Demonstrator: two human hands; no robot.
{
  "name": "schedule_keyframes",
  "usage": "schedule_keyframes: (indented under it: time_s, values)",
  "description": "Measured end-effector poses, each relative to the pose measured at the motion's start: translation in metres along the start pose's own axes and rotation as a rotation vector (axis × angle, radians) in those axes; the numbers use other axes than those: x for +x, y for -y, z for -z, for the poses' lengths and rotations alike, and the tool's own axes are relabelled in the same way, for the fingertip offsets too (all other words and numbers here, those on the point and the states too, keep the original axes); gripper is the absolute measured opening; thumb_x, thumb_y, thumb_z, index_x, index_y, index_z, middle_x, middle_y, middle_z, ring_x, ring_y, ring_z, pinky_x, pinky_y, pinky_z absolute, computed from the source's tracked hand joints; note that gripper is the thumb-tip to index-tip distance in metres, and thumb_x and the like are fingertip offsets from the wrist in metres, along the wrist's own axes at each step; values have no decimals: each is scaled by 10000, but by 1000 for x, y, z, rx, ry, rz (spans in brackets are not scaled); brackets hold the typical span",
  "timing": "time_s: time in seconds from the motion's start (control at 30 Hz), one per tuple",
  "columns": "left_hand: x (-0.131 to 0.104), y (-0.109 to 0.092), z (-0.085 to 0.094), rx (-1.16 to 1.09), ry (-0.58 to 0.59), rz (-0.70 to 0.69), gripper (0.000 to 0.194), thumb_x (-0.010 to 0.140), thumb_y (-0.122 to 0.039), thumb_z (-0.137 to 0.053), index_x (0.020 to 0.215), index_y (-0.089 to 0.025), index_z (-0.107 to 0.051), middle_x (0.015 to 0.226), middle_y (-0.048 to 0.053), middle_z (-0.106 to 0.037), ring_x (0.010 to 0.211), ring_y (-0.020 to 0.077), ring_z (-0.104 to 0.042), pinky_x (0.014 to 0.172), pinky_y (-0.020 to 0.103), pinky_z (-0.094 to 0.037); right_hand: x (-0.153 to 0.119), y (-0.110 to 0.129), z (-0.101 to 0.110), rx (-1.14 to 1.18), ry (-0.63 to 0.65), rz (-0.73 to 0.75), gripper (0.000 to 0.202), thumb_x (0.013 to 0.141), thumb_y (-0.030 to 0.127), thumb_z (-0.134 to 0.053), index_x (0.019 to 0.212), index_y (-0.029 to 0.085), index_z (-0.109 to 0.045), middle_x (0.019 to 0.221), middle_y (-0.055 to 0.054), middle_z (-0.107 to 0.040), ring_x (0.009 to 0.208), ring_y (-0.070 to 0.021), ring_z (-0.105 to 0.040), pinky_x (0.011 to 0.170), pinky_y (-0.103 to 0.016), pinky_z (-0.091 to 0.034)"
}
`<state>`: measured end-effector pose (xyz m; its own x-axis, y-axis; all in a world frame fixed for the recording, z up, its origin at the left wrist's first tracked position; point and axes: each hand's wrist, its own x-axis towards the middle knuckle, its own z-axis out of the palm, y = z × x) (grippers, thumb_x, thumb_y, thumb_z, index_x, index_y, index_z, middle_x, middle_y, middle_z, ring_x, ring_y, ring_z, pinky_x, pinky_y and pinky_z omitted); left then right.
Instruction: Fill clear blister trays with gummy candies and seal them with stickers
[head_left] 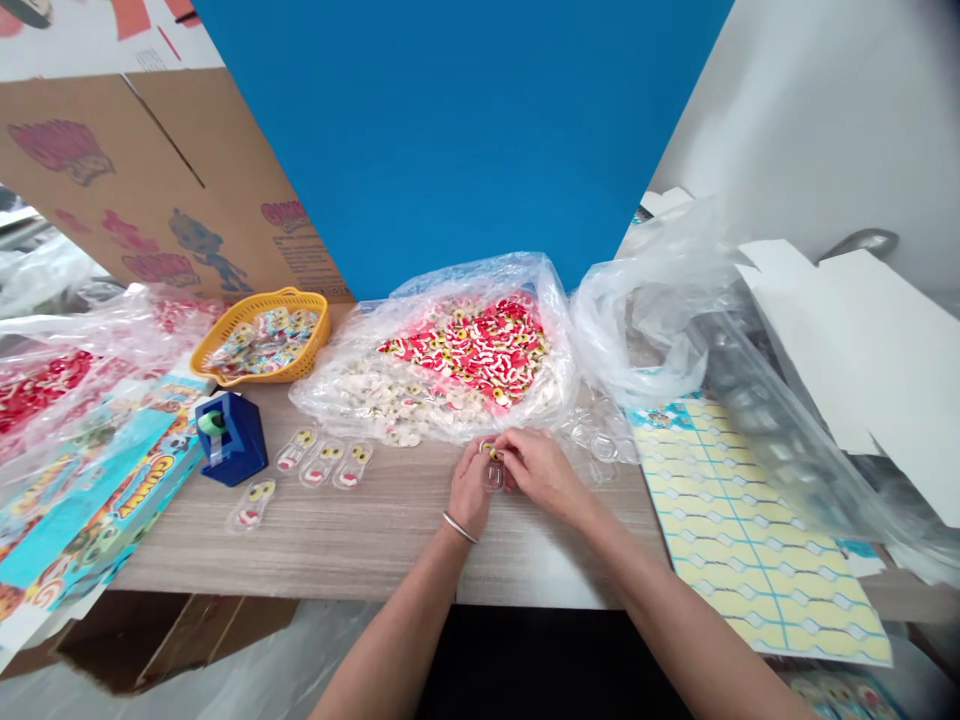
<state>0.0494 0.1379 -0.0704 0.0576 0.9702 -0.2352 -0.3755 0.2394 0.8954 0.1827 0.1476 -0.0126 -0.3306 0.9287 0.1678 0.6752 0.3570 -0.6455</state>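
My left hand [470, 490] is closed on a small clear plastic blister [493, 476] near the table's middle. My right hand [540, 468] has its fingers pinched at the blister's top, where a yellow eye-shaped piece shows. Just behind both hands lies an open clear bag [480, 350] full of red, white and yellow pieces. Left of the hands, three filled blisters [322, 462] lie in a row, each with yellow eyes and a red-and-white piece. Another filled blister [252, 505] lies nearer the front edge. Empty clear blisters [602, 446] are right of the bag.
A blue tape dispenser [244, 440] and a yellow basket [306, 363] of packed pieces stand at the left, beside printed boxes [127, 490] and a bag of red pieces [52, 385]. Yellow card sheets [750, 530] lie at the right. A blue panel [465, 130] rises behind.
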Motion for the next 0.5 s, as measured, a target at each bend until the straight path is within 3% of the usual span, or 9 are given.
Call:
schedule_keyframes:
  time_s: [0.17,0.33,0.5]
  values:
    - [1,3,4,54,-58,-54,227,872,-380,-548,989,-238,-680,1022,91,-695,963,254,-632,807,373,-506,-1,1,-14,-284,-27,64,128,963,186,-507,936,199,-631,938,-52,-678,915,-207,-583,801,-331,-343]
    - [-1,1,1,87,-78,-57,242,872,-367,-549,993,-201,-676,1007,95,-698,971,239,-618,885,359,-472,-3,2,-22,-449,-77,-22,174,978,213,-483,979,190,-655,966,-79,-622,841,-204,-565,761,-323,-380]
    - [-2,-3,0,73,-88,-31,238,848,-355,-575,998,-195,-668,1030,97,-693,971,227,-616,874,336,-467,-4,3,-21,-399,-31,-32,183,962,169,-486,998,189,-664,955,-76,-632,844,-203,-590,775,-317,-424]
